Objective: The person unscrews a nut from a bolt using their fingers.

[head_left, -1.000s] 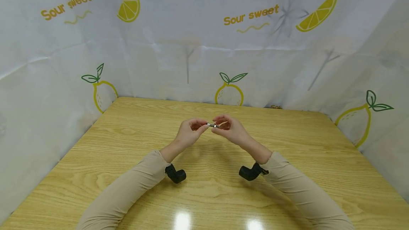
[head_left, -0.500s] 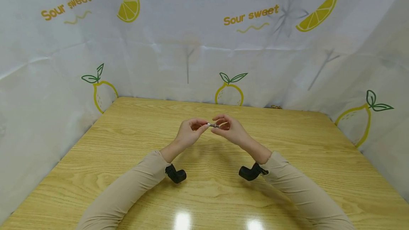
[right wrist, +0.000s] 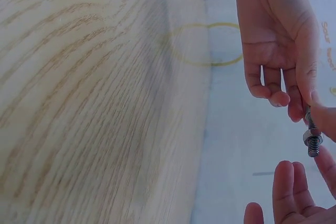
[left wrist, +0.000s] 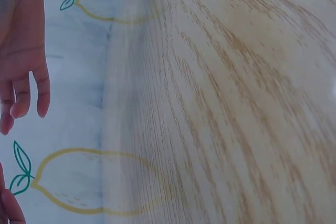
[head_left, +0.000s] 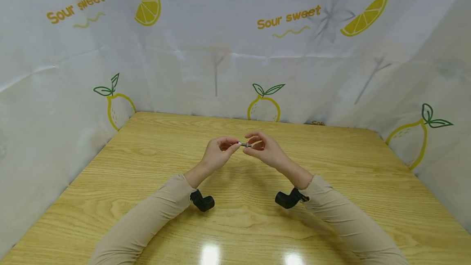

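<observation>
In the head view, my left hand pinches one end of a metal bolt between thumb and fingers, above the table. The bolt lies nearly level and points to the right hand. A hex nut sits around its threads near the free end, clearest in the right wrist view. My right hand has its thumb and a fingertip at the nut, its other fingers held apart. The pinched end of the bolt is hidden by the left fingers. In the left wrist view the bolt is out of sight.
Under both hands spreads a wood-grain table. A white curtain with printed lemons hangs behind and at its sides. Each wrist wears a black camera mount, the left mount and the right mount.
Both hands stay in nearly the same place. The bolt and nut shift very slightly between the fingers; whether the nut moved along the threads is too small to tell.
</observation>
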Available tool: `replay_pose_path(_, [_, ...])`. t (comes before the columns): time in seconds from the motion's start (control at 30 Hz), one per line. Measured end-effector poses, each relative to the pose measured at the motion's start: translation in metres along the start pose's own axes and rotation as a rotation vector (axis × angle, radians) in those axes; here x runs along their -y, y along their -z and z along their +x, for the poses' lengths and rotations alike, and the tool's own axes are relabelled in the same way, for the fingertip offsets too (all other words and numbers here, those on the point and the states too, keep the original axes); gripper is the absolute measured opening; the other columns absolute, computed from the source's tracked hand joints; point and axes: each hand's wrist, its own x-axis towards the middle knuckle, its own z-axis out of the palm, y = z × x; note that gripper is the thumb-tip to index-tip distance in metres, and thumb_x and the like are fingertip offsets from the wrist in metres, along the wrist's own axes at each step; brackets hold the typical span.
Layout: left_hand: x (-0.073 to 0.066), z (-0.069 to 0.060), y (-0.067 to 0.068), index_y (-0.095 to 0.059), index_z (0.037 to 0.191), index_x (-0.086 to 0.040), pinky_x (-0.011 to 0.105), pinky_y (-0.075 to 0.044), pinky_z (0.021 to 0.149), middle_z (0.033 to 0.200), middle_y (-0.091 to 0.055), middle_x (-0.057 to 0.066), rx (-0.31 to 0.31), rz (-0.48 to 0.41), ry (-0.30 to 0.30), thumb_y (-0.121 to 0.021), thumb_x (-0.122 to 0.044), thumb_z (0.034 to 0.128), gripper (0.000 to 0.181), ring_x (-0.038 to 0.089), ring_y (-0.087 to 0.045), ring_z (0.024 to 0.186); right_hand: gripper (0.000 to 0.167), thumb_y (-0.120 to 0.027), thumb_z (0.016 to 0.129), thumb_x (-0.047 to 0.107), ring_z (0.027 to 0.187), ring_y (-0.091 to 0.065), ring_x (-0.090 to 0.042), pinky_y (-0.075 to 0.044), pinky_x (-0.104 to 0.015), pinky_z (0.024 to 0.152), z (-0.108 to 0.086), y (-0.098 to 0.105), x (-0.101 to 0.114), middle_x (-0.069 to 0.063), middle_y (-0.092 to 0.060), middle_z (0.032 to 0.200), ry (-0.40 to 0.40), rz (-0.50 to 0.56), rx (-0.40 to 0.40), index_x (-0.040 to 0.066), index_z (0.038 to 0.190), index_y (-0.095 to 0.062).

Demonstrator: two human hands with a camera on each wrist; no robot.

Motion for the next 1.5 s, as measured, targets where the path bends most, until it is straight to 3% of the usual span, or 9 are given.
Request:
replay_pose_path(0.2, [0.0002, -0.0010, 0.0001, -0.067, 0.104, -0.003, 0.022, -0.050, 0.073, 0.103, -0.066, 0.016, 0.002, -0.001, -0.008, -0.062, -0.014, 0.0907, 0.019, 0.027, -0.064, 0.089, 0.034, -0.051, 0.097, 0.026, 0.104, -0.059, -0.035, -0.050, -0.040, 0.083, 0.0003, -0.0012, -0.0008, -0.019, -0.059, 0.120, 0.003, -0.054, 0.026, 0.004, 0.122, -0.059])
replay_pose_path(0.3, [0.0005, -0.0011, -0.0004, -0.067, 0.104, -0.002, 0.022, -0.049, 0.072, 0.104, -0.066, 0.016, 0.004, -0.004, -0.014, -0.062, -0.014, 0.0905, 0.019, 0.030, -0.064, 0.090, 0.027, -0.056, 0.094, 0.018, 0.100, -0.061, -0.032, -0.052, -0.036, 0.082, 0.0003, -0.0028, -0.0012, -0.019, -0.060, 0.114, 0.026, -0.028, -0.009, 0.002, 0.116, -0.059])
replay_pose_path(0.43, [0.0024, -0.0003, -0.0012, -0.067, 0.104, -0.002, 0.022, -0.049, 0.072, 0.103, -0.066, 0.017, -0.002, -0.007, -0.018, -0.062, -0.014, 0.0904, 0.019, 0.032, -0.063, 0.091, 0.031, -0.062, 0.091, 0.015, 0.097, -0.062, -0.029, -0.053, -0.035, 0.080, -0.0001, -0.0030, -0.0003, -0.019, -0.058, 0.112, 0.050, -0.005, -0.041, 0.001, 0.118, -0.056])
replay_pose_path(0.67, [0.0027, -0.0015, -0.0011, -0.067, 0.104, -0.001, 0.024, -0.051, 0.075, 0.101, -0.066, 0.017, -0.010, -0.012, -0.019, -0.062, -0.012, 0.0903, 0.019, 0.031, -0.063, 0.091, 0.034, -0.049, 0.098, 0.027, 0.101, -0.059, -0.031, -0.050, -0.036, 0.079, -0.0005, -0.0017, 0.0003, -0.019, -0.061, 0.117, -0.006, -0.085, 0.009, 0.003, 0.121, -0.059])
replay_pose_path(0.83, [0.0029, -0.0011, -0.0010, -0.067, 0.104, -0.002, 0.024, -0.050, 0.074, 0.102, -0.066, 0.016, -0.008, -0.008, -0.016, -0.062, -0.013, 0.0904, 0.019, 0.030, -0.063, 0.090, 0.027, -0.059, 0.093, 0.018, 0.100, -0.061, -0.030, -0.052, -0.035, 0.080, -0.0010, -0.0023, 0.0008, -0.018, -0.060, 0.113, 0.001, -0.027, -0.013, 0.002, 0.115, -0.058])
replay_pose_path(0.97, [0.0020, -0.0011, -0.0009, -0.068, 0.105, -0.002, 0.024, -0.050, 0.074, 0.102, -0.067, 0.016, -0.012, 0.000, -0.014, -0.062, -0.014, 0.0903, 0.019, 0.029, -0.063, 0.090, 0.033, -0.063, 0.090, 0.017, 0.098, -0.061, -0.030, -0.053, -0.035, 0.080, -0.0012, -0.0015, 0.0020, -0.019, -0.057, 0.113, 0.017, -0.006, -0.027, 0.002, 0.118, -0.054])
replay_pose_path(1.2, [0.0015, -0.0012, -0.0002, -0.067, 0.106, -0.003, 0.028, -0.052, 0.077, 0.103, -0.066, 0.015, -0.009, -0.002, 0.002, -0.062, -0.015, 0.0906, 0.020, 0.029, -0.064, 0.092, 0.037, -0.048, 0.098, 0.029, 0.105, -0.058, -0.033, -0.049, -0.040, 0.084, -0.0007, -0.0008, 0.0003, -0.021, -0.059, 0.120, -0.027, -0.073, 0.032, 0.004, 0.123, -0.058])
replay_pose_path(1.37, [0.0025, -0.0004, -0.0006, -0.067, 0.106, -0.002, 0.024, -0.050, 0.074, 0.104, -0.066, 0.016, -0.007, -0.013, 0.006, -0.061, -0.014, 0.0907, 0.020, 0.030, -0.063, 0.092, 0.028, -0.058, 0.094, 0.019, 0.101, -0.061, -0.031, -0.052, -0.036, 0.082, -0.0004, -0.0015, -0.0004, -0.019, -0.059, 0.115, -0.001, -0.037, -0.005, 0.003, 0.116, -0.058])
replay_pose_path(1.5, [0.0027, -0.0004, -0.0010, -0.067, 0.106, -0.001, 0.022, -0.049, 0.072, 0.104, -0.066, 0.017, -0.001, -0.025, 0.005, -0.061, -0.014, 0.0907, 0.021, 0.036, -0.062, 0.093, 0.035, -0.062, 0.091, 0.019, 0.099, -0.061, -0.031, -0.053, -0.036, 0.081, -0.0006, -0.0013, 0.0014, -0.019, -0.057, 0.116, 0.013, -0.011, -0.016, 0.003, 0.121, -0.054])
